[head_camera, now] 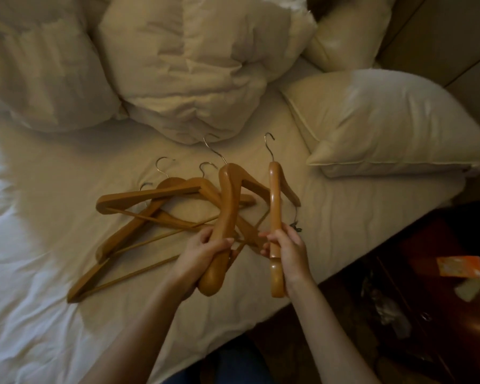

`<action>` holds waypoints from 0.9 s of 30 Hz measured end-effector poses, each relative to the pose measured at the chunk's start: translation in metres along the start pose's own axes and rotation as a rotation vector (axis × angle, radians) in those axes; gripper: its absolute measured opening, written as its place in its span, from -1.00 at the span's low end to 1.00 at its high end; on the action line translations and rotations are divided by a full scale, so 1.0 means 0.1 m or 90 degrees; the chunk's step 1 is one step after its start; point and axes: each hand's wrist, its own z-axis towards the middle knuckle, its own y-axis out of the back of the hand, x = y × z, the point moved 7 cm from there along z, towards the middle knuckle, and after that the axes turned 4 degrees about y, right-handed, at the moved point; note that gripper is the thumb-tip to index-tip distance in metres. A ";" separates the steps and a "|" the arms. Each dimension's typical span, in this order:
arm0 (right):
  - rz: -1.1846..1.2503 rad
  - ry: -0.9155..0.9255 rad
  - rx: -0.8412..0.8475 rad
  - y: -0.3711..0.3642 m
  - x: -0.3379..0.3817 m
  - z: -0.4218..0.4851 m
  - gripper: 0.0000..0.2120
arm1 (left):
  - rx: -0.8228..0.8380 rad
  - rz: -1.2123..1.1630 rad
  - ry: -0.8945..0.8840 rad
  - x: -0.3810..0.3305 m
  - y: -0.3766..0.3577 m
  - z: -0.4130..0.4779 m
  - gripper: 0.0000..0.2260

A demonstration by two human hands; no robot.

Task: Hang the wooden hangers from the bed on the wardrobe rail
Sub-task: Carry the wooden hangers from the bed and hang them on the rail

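- Wooden hanger (pixel 225 206) in L hand (pixel 203 254), fingers curled tight round its lower arm, hook twd rumpled duvet (pixel 183 65).
- 2nd wooden hanger (pixel 275 200) in R hand (pixel 287 252), clamped mid-arm, edge-on to cam, just beside the first, both over bed sheet (pixel 344 231).
- Pile of hangers (pixel 139 214) flat on sheet, crossed over each other, left of hands.
- Pillows (pixel 385 120) at right; orange packet (pixel 460 266) on dark nightstand (pixel 416 256).

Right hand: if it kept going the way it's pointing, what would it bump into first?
Probably the hanger held by the left hand, crossing just ahead of the right hand. Depth is unclear, so it might pass above it.
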 end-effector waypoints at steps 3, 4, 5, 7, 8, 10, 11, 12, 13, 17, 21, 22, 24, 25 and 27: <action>-0.015 0.008 -0.006 0.13 -0.01 -0.13 -0.73 | -0.035 0.058 -0.060 0.00 -0.07 -0.16 -0.55; -0.021 0.017 -0.009 0.16 -0.01 -0.18 -0.73 | -0.034 0.077 -0.078 0.00 -0.07 -0.21 -0.52; -0.029 0.028 -0.013 0.18 -0.02 -0.24 -0.74 | -0.032 0.096 -0.096 0.00 -0.07 -0.27 -0.51; -0.048 0.050 -0.024 0.20 -0.09 -0.36 -0.74 | -0.029 0.119 -0.128 0.02 -0.03 -0.38 -0.52; -0.057 0.053 -0.025 0.19 -0.14 -0.43 -0.73 | -0.027 0.124 -0.138 0.04 -0.01 -0.44 -0.53; -0.047 0.041 -0.016 0.14 -0.25 -0.58 -0.73 | -0.026 0.138 -0.149 0.09 0.06 -0.53 -0.54; -0.020 0.027 -0.015 0.12 -0.31 -0.64 -0.74 | -0.025 0.147 -0.152 0.13 0.09 -0.57 -0.54; 0.014 0.012 -0.020 0.11 -0.36 -0.69 -0.74 | -0.022 0.158 -0.156 0.17 0.11 -0.60 -0.56; 0.041 0.003 -0.035 0.12 -0.41 -0.74 -0.73 | -0.020 0.171 -0.159 0.21 0.13 -0.64 -0.57; 0.047 0.008 -0.086 0.21 -0.65 -0.94 -0.70 | -0.014 0.210 -0.162 0.37 0.11 -0.74 -0.57; 0.108 0.014 -0.127 0.42 -0.89 -1.16 -0.71 | 0.025 0.276 -0.150 0.56 -0.07 -0.76 -0.54; 0.125 0.012 -0.141 0.51 -0.95 -1.21 -0.70 | 0.038 0.300 -0.146 0.61 -0.16 -0.77 -0.53; 0.154 0.007 -0.173 0.72 -1.05 -1.31 -0.64 | 0.061 0.349 -0.140 0.73 -0.38 -0.78 -0.52; 0.162 0.006 -0.189 0.83 -1.11 -1.36 -0.62 | 0.073 0.371 -0.135 0.80 -0.50 -0.79 -0.52; 0.178 0.009 -0.219 1.09 -1.20 -1.48 -0.60 | 0.100 0.407 -0.129 0.95 -0.78 -0.81 -0.52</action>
